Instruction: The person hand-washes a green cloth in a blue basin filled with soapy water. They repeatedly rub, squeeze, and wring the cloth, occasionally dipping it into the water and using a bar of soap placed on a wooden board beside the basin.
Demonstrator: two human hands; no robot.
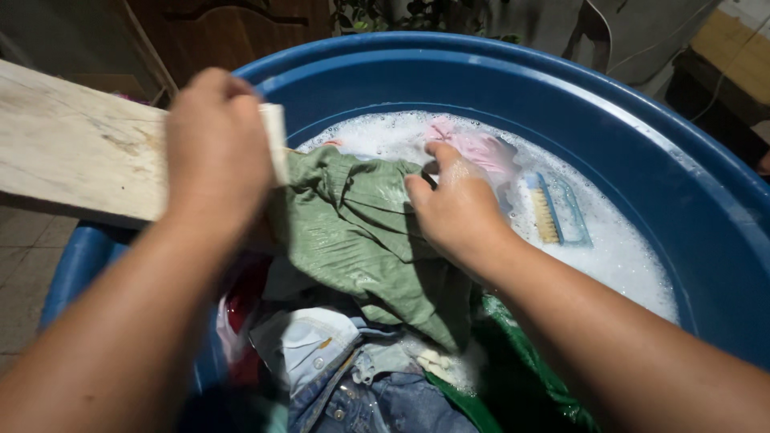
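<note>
Laundry fills our big blue tub, half of it under suds. Our left hand presses flat, fingers together, on the end of the wooden board that bridges the rim, pinning the upper edge of the green garment there. Our right hand is clamped on a fold of that same garment, which drapes from the board down toward us, long axis running left to right between both hands. Just right of the right hand, a scrub brush floats in the foam; jeans lie below.
</note>
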